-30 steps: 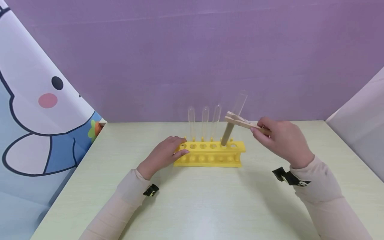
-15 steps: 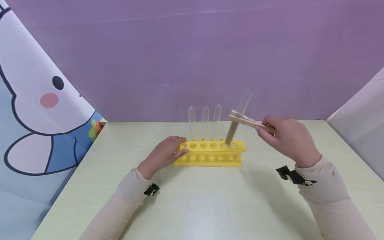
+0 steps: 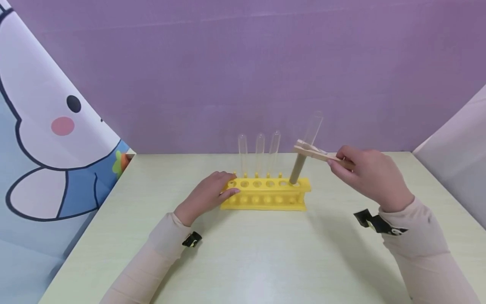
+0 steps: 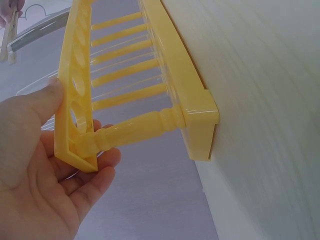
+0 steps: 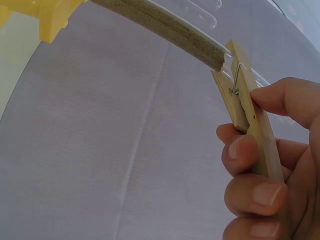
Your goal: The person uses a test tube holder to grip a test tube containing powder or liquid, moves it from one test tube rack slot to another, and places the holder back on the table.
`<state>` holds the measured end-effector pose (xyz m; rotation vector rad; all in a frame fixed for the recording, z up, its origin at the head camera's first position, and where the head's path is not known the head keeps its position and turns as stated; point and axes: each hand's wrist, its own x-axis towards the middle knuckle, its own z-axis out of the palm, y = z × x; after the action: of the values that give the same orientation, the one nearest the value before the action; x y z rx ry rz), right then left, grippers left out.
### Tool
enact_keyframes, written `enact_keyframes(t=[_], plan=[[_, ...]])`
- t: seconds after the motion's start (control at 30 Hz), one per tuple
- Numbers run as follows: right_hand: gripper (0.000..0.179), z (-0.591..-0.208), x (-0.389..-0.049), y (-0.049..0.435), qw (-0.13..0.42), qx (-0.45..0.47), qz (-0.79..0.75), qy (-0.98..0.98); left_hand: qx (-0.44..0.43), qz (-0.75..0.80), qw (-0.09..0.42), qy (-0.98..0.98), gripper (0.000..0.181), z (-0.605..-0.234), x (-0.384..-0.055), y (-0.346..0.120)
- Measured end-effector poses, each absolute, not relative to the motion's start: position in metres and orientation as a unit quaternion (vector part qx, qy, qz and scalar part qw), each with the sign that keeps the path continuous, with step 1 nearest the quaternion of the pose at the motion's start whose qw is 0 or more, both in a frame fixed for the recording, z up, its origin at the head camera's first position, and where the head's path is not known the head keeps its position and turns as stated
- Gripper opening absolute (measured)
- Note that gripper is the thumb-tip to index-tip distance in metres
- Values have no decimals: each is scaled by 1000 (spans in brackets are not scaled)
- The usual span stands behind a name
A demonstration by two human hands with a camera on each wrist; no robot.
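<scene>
With my right hand (image 3: pixel 373 177) I hold a wooden clamp (image 3: pixel 322 156), my thumb and curled fingers pinching its handle. The clamp grips a glass test tube (image 3: pixel 298 168), of which the lower part is filled with a brown material. This tube is tilted, its upper end leaning to my right, and its lower end is at the right-end holes of the yellow rack (image 3: pixel 262 189); I cannot tell if it has entered a hole. My left hand (image 3: pixel 206 196) grips the left end of the rack, the fingers curled around its upper bar. Behind the holes, three clear tubes (image 3: pixel 243 152) stand with rounded ends upward. The rack rests on the pale table (image 3: pixel 243 257), before a purple backdrop (image 3: pixel 247 76).
</scene>
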<state>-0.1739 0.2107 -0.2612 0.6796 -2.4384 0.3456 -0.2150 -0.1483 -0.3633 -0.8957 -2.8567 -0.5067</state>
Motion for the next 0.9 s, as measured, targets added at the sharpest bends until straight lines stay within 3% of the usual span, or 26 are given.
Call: enact_keyframes(t=[0.9], plan=[[14,-269,-174,213,266,244,127,-924,-287,-168,42,-942,47,-362,-215,-148]])
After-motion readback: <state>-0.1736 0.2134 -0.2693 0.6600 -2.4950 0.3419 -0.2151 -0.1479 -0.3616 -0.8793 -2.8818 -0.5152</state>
